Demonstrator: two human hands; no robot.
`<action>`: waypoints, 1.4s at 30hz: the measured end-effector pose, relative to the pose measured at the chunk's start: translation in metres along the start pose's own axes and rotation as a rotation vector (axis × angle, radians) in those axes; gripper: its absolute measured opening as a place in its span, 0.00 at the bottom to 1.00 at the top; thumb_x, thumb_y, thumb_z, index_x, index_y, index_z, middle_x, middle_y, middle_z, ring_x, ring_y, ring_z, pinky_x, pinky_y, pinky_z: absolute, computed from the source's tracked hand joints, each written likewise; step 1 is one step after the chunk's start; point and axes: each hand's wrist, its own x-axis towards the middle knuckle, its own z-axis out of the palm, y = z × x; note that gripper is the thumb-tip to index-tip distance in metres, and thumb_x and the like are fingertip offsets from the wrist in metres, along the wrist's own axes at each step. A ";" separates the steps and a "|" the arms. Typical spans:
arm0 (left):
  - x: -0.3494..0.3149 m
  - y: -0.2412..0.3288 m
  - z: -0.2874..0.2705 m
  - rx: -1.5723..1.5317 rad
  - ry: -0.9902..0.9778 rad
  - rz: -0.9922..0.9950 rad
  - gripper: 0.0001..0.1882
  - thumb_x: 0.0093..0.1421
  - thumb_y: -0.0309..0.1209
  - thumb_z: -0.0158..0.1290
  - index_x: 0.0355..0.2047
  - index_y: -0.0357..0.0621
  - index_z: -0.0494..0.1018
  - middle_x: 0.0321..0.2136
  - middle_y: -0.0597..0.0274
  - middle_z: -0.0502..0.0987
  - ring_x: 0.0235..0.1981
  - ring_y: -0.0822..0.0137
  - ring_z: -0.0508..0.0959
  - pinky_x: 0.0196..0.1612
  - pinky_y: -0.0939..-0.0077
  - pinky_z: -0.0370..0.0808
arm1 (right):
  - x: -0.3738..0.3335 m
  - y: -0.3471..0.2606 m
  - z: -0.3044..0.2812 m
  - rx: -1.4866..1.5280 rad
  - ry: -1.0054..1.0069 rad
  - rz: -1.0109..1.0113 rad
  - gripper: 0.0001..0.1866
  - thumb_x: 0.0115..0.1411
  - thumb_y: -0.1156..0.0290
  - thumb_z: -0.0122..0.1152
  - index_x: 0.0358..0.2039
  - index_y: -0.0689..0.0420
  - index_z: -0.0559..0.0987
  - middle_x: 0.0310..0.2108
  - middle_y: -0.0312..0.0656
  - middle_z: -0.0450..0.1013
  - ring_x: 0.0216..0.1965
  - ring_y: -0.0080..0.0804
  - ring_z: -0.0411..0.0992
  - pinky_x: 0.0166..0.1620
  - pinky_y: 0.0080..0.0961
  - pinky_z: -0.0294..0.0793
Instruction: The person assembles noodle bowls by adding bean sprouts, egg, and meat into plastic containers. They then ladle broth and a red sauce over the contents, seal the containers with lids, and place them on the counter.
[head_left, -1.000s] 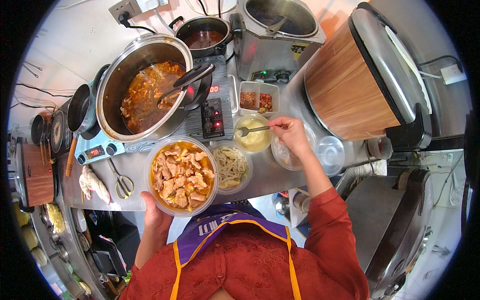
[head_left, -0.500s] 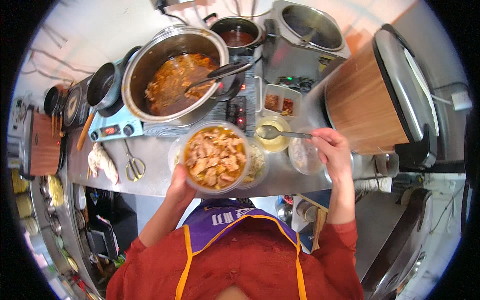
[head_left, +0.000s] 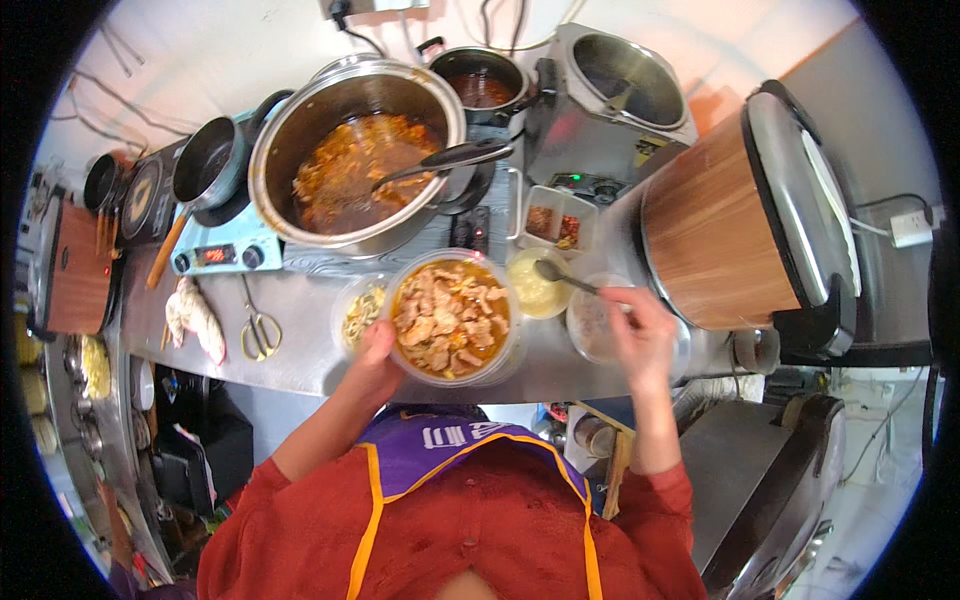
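Observation:
My left hand (head_left: 372,362) grips the rim of a round clear plastic container (head_left: 516,325) from its left side, thumb on top. Cooked meat slices (head_left: 445,315) in orange broth fill it. Pinched in my right hand (head_left: 640,335) is the handle of a dark metal spoon (head_left: 576,283). The spoon's head is at a small tub of pale yellow paste (head_left: 535,290), seemingly in the paste. Below my right fingers sits a clear round tub with whitish contents (head_left: 592,325), partly covered by the hand. Behind my left thumb, another tub holds pale shredded food (head_left: 361,315).
A big steel pot of stew (head_left: 355,155) with a black ladle stands behind. Around it are a small pan (head_left: 208,165), a black pot (head_left: 480,80), a spice box (head_left: 558,217) and a steel cooker (head_left: 625,80). A wood-patterned barrel (head_left: 720,215) stands right; scissors (head_left: 261,332) and a cloth (head_left: 195,318) lie left.
The spoon's head has gone from over the near-left of the yellow paste tub farther into it, its handle now tilted. The meat container has shifted right, uncovering more of the shredded food tub.

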 end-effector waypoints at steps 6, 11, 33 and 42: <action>0.002 0.006 0.004 0.063 0.031 0.032 0.53 0.53 0.68 0.48 0.67 0.44 0.48 0.65 0.55 0.57 0.65 0.57 0.60 0.66 0.58 0.58 | 0.036 0.051 0.042 -0.468 0.067 -0.299 0.24 0.48 0.63 0.69 0.48 0.49 0.76 0.30 0.41 0.74 0.36 0.43 0.73 0.39 0.36 0.74; 0.006 0.009 0.009 -0.036 0.114 0.020 0.54 0.51 0.64 0.55 0.65 0.39 0.51 0.63 0.55 0.59 0.64 0.59 0.61 0.65 0.62 0.59 | 0.078 0.070 0.071 -0.428 -0.193 -0.328 0.17 0.50 0.64 0.68 0.41 0.50 0.80 0.30 0.42 0.75 0.34 0.43 0.75 0.37 0.37 0.76; 0.032 0.004 0.012 -0.022 0.029 -0.054 0.49 0.55 0.64 0.50 0.66 0.42 0.51 0.64 0.55 0.59 0.64 0.58 0.61 0.66 0.59 0.58 | 0.077 0.069 0.026 0.545 -0.095 0.308 0.08 0.62 0.75 0.57 0.40 0.60 0.82 0.29 0.32 0.75 0.27 0.14 0.71 0.27 0.12 0.68; 0.049 -0.003 0.024 -0.101 0.094 -0.071 0.48 0.52 0.60 0.59 0.60 0.36 0.56 0.57 0.53 0.66 0.57 0.59 0.69 0.59 0.61 0.66 | 0.022 -0.020 -0.007 0.062 -0.130 -0.386 0.11 0.52 0.84 0.59 0.36 0.61 0.81 0.28 0.41 0.73 0.27 0.28 0.73 0.29 0.21 0.71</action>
